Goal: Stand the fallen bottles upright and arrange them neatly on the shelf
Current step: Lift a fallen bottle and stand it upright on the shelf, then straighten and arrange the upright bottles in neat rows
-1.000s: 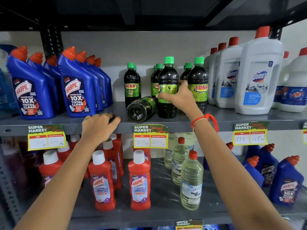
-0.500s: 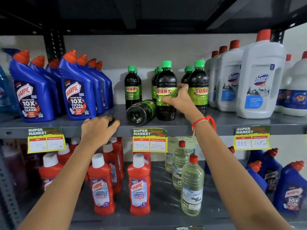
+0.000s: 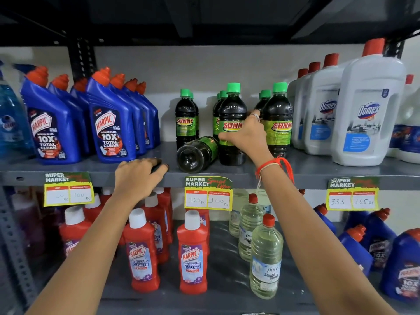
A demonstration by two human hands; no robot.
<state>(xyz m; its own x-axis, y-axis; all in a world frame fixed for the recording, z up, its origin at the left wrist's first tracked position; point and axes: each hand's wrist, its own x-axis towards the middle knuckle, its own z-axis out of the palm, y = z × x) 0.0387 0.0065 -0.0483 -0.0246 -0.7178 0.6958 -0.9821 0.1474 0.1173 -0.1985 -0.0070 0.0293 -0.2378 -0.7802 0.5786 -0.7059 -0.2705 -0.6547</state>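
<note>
A dark Sunny bottle with a green cap (image 3: 231, 108) stands upright at the middle of the grey upper shelf (image 3: 318, 171), and my right hand (image 3: 246, 135) is wrapped around its label. Just left of it a fallen Sunny bottle (image 3: 196, 153) lies on its side, base toward me, touching the held bottle. More Sunny bottles stand upright behind at the left (image 3: 185, 121) and at the right (image 3: 278, 119). My left hand (image 3: 138, 176) rests palm down on the shelf's front edge, left of the fallen bottle; something dark shows under its fingers.
Blue Harpic bottles (image 3: 109, 123) stand in rows at the left of the shelf, white Domex jugs (image 3: 368, 110) at the right. Price tags (image 3: 208, 194) hang on the shelf edge. The lower shelf holds red Harpic bottles (image 3: 193, 258) and clear liquid bottles (image 3: 266, 258).
My right hand has turned the upright bottle so its Sunny label faces me. The left hand and the fallen bottle have stayed where they were.
</note>
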